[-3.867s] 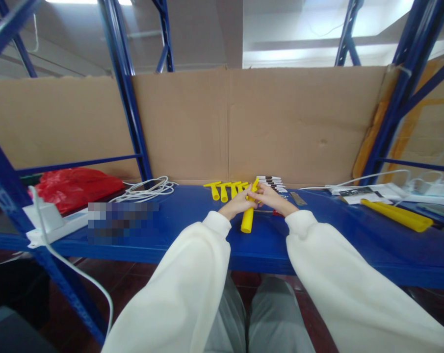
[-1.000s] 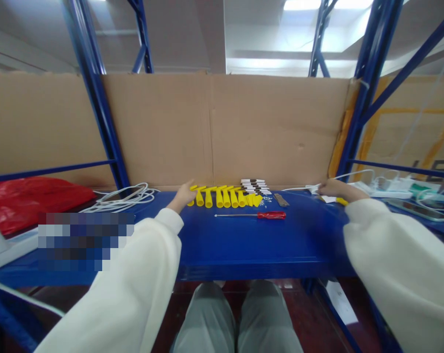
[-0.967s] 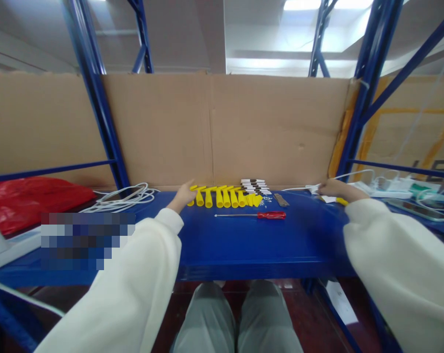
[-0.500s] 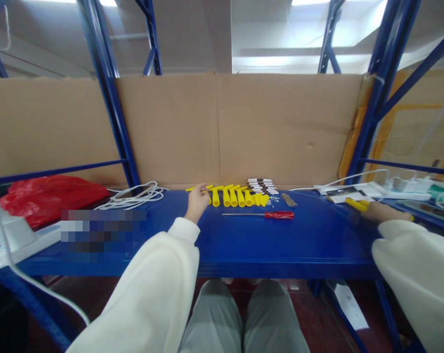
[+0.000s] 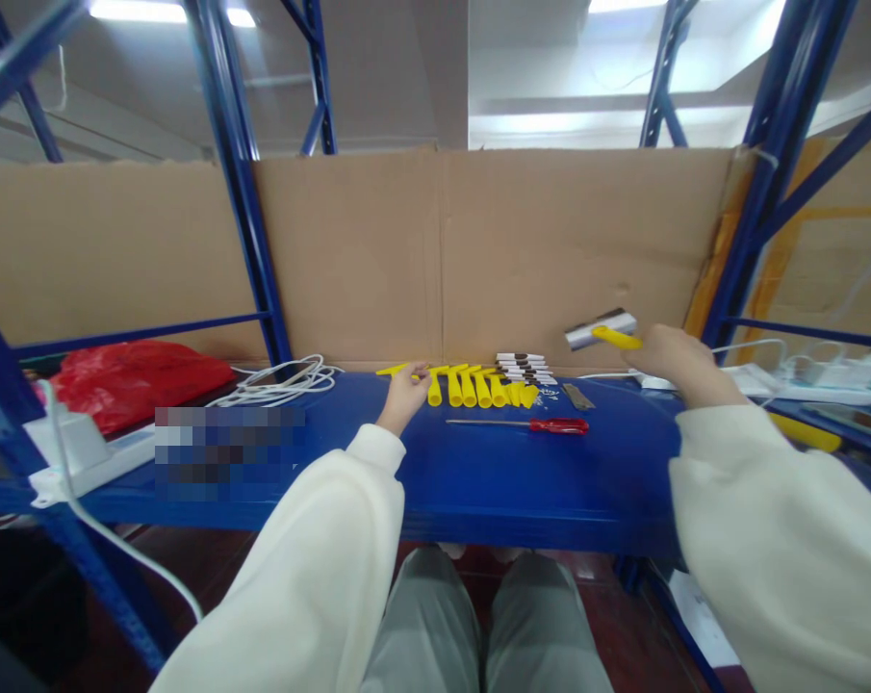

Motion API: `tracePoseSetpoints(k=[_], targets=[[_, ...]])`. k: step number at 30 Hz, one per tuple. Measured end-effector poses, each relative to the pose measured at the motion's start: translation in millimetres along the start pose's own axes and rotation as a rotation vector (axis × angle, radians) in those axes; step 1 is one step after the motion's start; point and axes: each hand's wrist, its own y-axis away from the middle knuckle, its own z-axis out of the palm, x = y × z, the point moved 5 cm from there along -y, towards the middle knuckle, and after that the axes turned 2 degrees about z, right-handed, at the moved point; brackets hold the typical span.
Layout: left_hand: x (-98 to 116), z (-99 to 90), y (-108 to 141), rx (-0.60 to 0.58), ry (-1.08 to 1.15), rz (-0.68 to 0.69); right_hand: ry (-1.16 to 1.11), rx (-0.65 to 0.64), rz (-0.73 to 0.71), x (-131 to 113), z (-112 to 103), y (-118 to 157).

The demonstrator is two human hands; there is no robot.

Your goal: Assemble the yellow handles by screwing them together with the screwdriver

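Note:
My right hand [image 5: 670, 358] is closed around the yellow handle of a scraper [image 5: 600, 332] with a wide metal head. It holds the tool raised above the right side of the table, head pointing left. At the left end of a row of yellow plastic handles [image 5: 468, 388], my left hand [image 5: 404, 393] has its fingers curled on one handle [image 5: 390, 371], whose narrow end sticks out to the left. Small yellow flat pieces [image 5: 520, 395] lie at the row's right end. In front of the row lies a red-handled screwdriver [image 5: 559, 425].
White-and-dark strips [image 5: 523, 366] are stacked behind the yellow pieces, with small screws and a flat metal blade [image 5: 577, 396] nearby. A red bag [image 5: 142, 380], coiled white cable [image 5: 291, 382] and power strip [image 5: 110, 462] sit left. Cardboard [image 5: 550, 250] stands behind the table [image 5: 507, 481].
My right hand has lifted the scraper off the right side and swung it up and left, so its metal head now shows. The left hand stays at the yellow row. The view has shifted slightly.

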Motion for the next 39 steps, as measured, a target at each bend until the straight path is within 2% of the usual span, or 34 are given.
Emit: tracePoseSetpoints(k=[3, 7, 9, 11, 15, 22, 27, 35, 39], targets=[[7.0, 2.2, 4.9, -0.020, 0.144, -0.033, -0.037, -0.059, -0.032, -50.7, 20.8, 5.1], [13.2, 1.8, 11.0, -0.029, 0.230, -0.073, -0.176, -0.146, -0.169, -120.4, 62.1, 39.9], [14.9, 2.0, 12.0, -0.040, 0.257, -0.058, -0.226, -0.255, -0.177, -142.1, 87.8, 64.0], [14.8, 3.1, 11.9, -0.056, 0.281, -0.050, -0.269, -0.354, -0.200, -153.9, 109.4, 85.0], [10.0, 4.5, 10.6, -0.050, 0.329, -0.082, -0.301, -0.389, -0.194, -150.3, 128.4, 101.6], [2.7, 5.6, 8.5, -0.098, 0.398, -0.132, -0.368, -0.388, -0.180, -139.8, 134.4, 98.4], [5.9, 8.8, 10.2, -0.173, 0.512, -0.125, -0.416, -0.386, -0.184, -137.9, 135.3, 99.2], [1.6, 0.2, 7.3, -0.002, 0.460, -0.209, -0.357, -0.438, -0.215, -142.0, 133.0, 102.5], [-5.0, -3.7, 4.6, 0.085, 0.363, -0.224, -0.314, -0.448, -0.196, -140.1, 133.2, 102.5]])
